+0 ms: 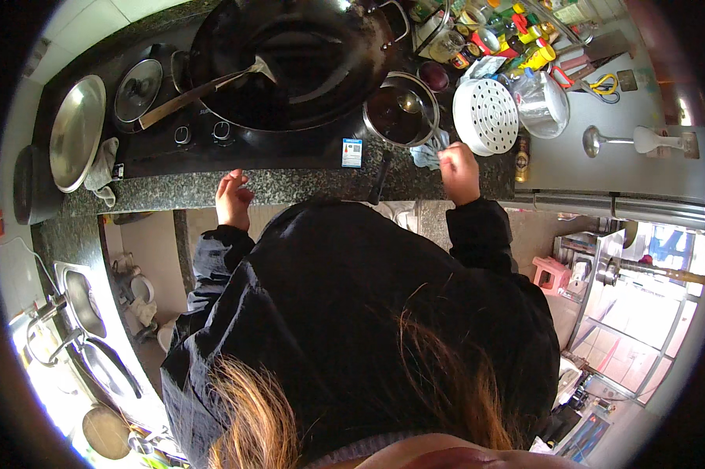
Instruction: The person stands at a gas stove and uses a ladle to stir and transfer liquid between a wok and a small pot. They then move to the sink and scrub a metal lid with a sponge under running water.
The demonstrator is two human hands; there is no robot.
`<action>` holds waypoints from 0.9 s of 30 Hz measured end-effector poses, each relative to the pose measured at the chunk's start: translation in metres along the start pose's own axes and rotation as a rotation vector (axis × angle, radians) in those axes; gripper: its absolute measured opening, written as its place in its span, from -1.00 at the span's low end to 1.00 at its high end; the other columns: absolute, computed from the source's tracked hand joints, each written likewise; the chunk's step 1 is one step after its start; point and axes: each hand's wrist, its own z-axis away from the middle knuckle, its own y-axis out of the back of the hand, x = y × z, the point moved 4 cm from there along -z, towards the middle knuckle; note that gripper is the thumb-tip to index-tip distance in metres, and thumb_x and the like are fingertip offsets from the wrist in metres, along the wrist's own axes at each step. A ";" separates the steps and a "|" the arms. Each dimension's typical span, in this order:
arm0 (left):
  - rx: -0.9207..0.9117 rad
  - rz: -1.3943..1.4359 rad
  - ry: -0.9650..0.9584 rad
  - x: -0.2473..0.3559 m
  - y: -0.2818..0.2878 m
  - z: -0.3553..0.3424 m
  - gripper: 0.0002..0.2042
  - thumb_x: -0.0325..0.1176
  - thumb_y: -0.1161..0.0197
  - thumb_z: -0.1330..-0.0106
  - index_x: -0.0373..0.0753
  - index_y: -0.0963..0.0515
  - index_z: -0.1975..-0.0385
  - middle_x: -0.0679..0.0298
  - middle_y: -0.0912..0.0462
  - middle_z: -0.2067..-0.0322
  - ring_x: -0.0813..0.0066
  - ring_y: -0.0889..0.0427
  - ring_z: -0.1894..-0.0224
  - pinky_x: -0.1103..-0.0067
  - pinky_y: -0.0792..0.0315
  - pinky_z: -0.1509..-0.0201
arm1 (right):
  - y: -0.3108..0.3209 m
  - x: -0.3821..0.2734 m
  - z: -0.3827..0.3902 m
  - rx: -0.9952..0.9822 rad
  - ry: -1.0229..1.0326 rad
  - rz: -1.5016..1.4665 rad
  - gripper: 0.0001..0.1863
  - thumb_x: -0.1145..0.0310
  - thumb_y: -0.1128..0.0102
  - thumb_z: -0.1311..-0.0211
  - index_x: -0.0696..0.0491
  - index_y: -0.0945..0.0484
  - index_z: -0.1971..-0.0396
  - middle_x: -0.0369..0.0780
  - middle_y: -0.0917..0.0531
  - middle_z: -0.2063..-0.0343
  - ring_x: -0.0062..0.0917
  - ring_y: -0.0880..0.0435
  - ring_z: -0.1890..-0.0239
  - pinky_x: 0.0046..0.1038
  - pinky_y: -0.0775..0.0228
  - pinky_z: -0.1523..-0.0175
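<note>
Above the counter's front edge, my left hand (233,202) is loosely curled, fingers a little apart, with nothing visible in it. My right hand (459,176) is closed at the right end of a pale blue cloth (427,154), its fingertips pinching it. Just behind the cloth stands a steel pot (401,109) with dark liquid inside. A white round perforated steamer basket (485,117) leans beside my right hand. On the black stove, a large dark wok (297,102) has a wooden-handled spatula (204,94) lying across its rim.
A glass lid (139,91) and a large steel lid (78,133) stand at the left, near a grey rag (102,168). Bottles and jars (516,39) crowd the back right. A can (522,160) stands at the counter's right end. Scissors (602,87) and a ladle (595,142) hang there.
</note>
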 end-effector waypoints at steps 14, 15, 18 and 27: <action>0.053 0.046 0.011 0.001 0.012 0.006 -0.90 -0.35 -0.15 -0.23 -0.09 -0.48 0.28 0.45 -0.51 0.42 0.65 -0.31 0.63 0.69 -0.26 0.45 | 0.002 0.002 -0.096 0.530 -0.526 -1.402 -0.90 0.47 -0.08 -0.13 -0.01 -0.42 0.34 -0.36 -0.39 0.65 -0.68 -0.32 0.63 -0.62 -0.10 0.54; 0.062 0.061 0.009 0.001 0.015 0.007 -0.90 -0.36 -0.14 -0.24 -0.10 -0.48 0.27 0.44 -0.50 0.43 0.65 -0.31 0.62 0.69 -0.26 0.44 | -0.010 -0.003 -0.108 0.488 -0.568 -1.331 -0.90 0.45 -0.09 -0.15 0.02 -0.44 0.32 -0.32 -0.46 0.63 -0.67 -0.36 0.63 -0.62 -0.13 0.54; 0.027 0.107 0.001 0.001 0.024 0.011 -0.84 -0.28 -0.15 -0.28 -0.15 -0.46 0.21 0.40 -0.48 0.38 0.67 -0.29 0.54 0.70 -0.25 0.44 | -0.045 -0.020 -0.143 0.253 -0.449 -1.178 -0.85 0.36 -0.10 -0.22 0.10 -0.46 0.28 -0.22 -0.61 0.54 -0.66 -0.47 0.61 -0.64 -0.25 0.51; 0.157 0.190 -0.054 -0.001 0.060 0.027 -0.88 -0.33 -0.16 -0.24 -0.15 -0.48 0.27 0.39 -0.50 0.43 0.67 -0.29 0.61 0.72 -0.23 0.47 | -0.107 -0.043 -0.199 -0.018 0.112 -0.249 -0.83 0.39 -0.05 -0.24 0.09 -0.47 0.20 -0.12 -0.61 0.29 -0.20 -0.60 0.20 -0.36 -0.42 0.09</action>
